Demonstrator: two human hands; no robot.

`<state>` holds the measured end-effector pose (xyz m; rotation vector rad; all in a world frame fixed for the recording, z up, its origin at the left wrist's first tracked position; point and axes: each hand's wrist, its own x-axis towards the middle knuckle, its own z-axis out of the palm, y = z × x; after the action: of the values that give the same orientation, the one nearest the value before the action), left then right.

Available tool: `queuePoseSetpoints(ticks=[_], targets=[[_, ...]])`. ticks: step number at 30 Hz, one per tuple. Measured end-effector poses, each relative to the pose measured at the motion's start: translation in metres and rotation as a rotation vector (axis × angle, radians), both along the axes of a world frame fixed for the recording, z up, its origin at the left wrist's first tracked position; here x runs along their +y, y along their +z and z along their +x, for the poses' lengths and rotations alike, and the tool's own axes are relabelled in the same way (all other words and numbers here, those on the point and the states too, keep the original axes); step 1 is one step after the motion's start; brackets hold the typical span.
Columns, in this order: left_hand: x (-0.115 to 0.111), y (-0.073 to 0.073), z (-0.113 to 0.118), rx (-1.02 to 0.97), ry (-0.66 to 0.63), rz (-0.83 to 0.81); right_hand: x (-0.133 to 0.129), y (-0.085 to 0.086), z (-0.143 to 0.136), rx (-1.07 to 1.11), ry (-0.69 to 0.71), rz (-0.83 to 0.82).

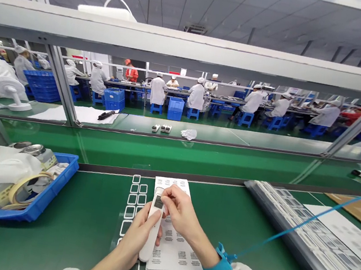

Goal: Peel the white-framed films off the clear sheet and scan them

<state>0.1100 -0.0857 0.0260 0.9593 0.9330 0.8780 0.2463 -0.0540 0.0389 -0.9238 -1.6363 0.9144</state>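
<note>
Remote (154,222) gripped by left hand (137,237), right hand (180,212) pinching its top; sheet (176,248) print unreadable

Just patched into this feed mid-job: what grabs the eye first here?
Front and centre, the left hand holds a slim white device upright over a printed label sheet, the right hand pinching at its small screen. A blue wrist strap trails a coiled cord to the right. At left sits a blue tray of tape rolls.

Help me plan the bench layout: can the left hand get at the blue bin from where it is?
Probably yes. The blue bin sits to the left on the same green table with bare surface between, but the left hand is holding a white device.
</note>
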Motion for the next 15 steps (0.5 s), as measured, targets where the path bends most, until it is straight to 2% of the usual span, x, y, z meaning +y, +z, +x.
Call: queuePoseSetpoints(ticks=[8,15], targets=[[-0.0022,-0.0001,0.0025,0.010,0.048,-0.028,-0.0019,0.0018,-0.0003,-0.052,-0.004,0.021],[-0.0017,-0.0011,0.0031,0.042,0.081,-0.047,-0.0073,0.0071,-0.0026,-0.206,-0.148,0.168]])
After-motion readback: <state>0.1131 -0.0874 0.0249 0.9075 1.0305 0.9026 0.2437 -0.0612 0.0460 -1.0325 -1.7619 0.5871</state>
